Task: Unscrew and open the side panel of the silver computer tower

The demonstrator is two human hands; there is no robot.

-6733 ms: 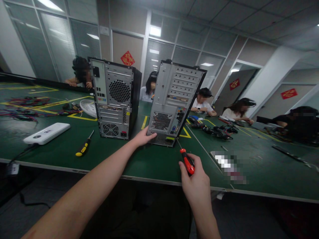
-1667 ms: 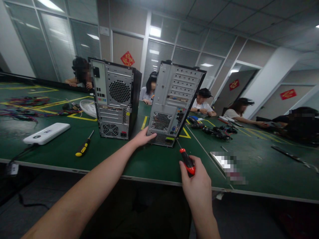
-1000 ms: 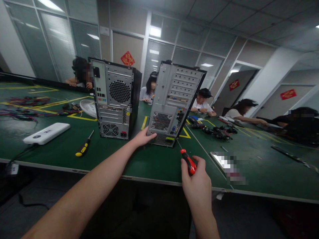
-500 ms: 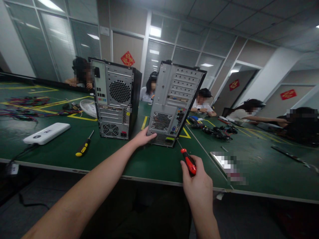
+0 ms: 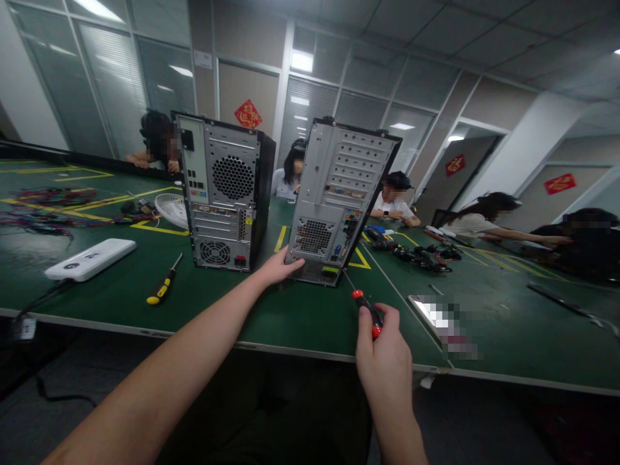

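Observation:
Two desktop computer towers stand upright with their rear panels facing me. My left hand [image 5: 283, 267] grips the lower left edge of the right-hand computer tower [image 5: 310, 174], its thumb on the rear panel and its other fingers hidden behind the side. In my right hand [image 5: 385, 349] is a red and black screwdriver [image 5: 371, 314], held by the handle between thumb and fingers. The shaft points up and left, and its tip is at the tower's lower right edge. Whether the tip sits in a screw is too small to tell. The left-hand computer tower [image 5: 225, 194] stands beside, untouched.
A yellow and black screwdriver [image 5: 165, 285] and a white power bank [image 5: 92, 259] with a cable lie at left. Behind them are bundled wires [image 5: 43, 210] and a white basket [image 5: 172, 210]. Black cables [image 5: 421, 255] lie at right. Several people sit across the green table [image 5: 300, 316].
My right thumb and fingers have shifted on the screwdriver, and its handle has turned between them, showing more black. My left hand and both towers have not moved.

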